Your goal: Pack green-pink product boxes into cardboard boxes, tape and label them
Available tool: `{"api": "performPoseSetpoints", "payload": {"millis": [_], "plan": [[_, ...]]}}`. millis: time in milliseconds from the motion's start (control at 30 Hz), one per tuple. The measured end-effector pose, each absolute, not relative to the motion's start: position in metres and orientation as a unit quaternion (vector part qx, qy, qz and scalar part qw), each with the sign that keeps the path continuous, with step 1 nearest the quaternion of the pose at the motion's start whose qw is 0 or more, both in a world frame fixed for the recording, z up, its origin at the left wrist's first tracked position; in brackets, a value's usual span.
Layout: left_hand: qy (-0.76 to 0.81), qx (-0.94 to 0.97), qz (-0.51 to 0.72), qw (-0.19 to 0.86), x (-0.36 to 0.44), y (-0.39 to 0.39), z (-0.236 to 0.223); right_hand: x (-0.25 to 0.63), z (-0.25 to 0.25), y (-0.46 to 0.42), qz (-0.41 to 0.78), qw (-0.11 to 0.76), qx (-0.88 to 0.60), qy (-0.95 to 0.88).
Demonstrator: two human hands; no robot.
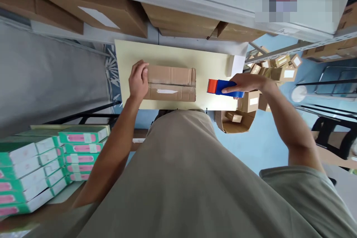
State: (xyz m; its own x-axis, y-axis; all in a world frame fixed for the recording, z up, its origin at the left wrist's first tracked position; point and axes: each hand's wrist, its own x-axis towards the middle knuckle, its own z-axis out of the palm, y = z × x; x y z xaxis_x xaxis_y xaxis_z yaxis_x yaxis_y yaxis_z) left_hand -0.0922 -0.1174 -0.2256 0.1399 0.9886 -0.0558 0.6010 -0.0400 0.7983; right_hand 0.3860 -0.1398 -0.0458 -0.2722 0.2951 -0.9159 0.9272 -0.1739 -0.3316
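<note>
A brown cardboard box (171, 75) lies lengthwise on a pale yellow tabletop (164, 50), a seam running along its top and a torn white strip near the middle. My left hand (139, 80) grips the box's left end, fingers curled over the far corner. To the right of the box, apart from it, my right hand (240, 83) is closed around a blue tape dispenser (223, 87). Its orange toothed end points left toward the box. Whether any tape hangs from it I cannot tell.
A white block-like box (235, 66) stands at the table's right end. Large cartons (181, 18) line the shelf beyond. Green-and-white boxes (80, 148) are stacked at lower left. Small parcels (283, 72) pile up at right, and an open carton (235, 122) sits below the table edge.
</note>
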Motion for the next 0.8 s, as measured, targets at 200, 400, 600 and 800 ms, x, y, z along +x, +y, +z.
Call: {"api": "performPoseSetpoints", "payload": {"millis": [200, 400, 600, 800], "plan": [[0.583, 0.734, 0.182, 0.297, -0.051, -0.127, -0.203, 0.378, -0.077, -0.142, -0.553, 0.264, 0.529, 0.587], [0.412, 0.827, 0.091, 0.371, 0.034, -0.161, -0.197, 0.391, -0.086, -0.151, -0.572, 0.237, 0.523, 0.586], [0.358, 0.863, 0.015, 0.357, 0.029, -0.155, -0.188, 0.395, -0.092, -0.155, -0.563, 0.218, 0.521, 0.603], [0.353, 0.869, 0.013, 0.347, 0.027, -0.149, -0.196, 0.398, -0.097, -0.155, -0.586, 0.203, 0.505, 0.600]]}}
